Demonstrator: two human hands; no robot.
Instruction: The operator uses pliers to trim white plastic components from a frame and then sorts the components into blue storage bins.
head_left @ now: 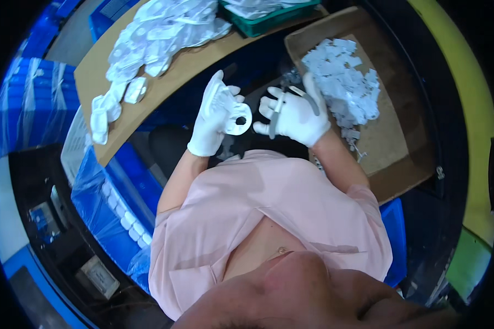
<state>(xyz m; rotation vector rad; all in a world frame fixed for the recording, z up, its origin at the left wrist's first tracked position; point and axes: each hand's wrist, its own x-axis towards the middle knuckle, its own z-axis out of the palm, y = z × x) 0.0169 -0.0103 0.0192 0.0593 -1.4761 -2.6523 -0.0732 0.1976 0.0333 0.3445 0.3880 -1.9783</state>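
My left hand [207, 122], in a white glove, is closed around a white plastic piece [247, 127] with a rounded end and a round hole. Part of the piece is covered by the fingers. Across from it, my right hand [299, 122], gloved too, has a pair of nippers [275, 123] with grey handles lying across the palm, its fingers curled near them. The handles are spread, and I cannot make out the jaws clearly. A small gap separates the two hands, and the nippers do not touch the white piece.
A brown tabletop [101, 143] bears a heap of white plastic parts [159, 35] and a green crate [252, 26]. Beside my right hand, a cardboard box [392, 148] holds small white scraps [343, 82]. On the left stands a blue bin [134, 183] with a row of white pieces [127, 219].
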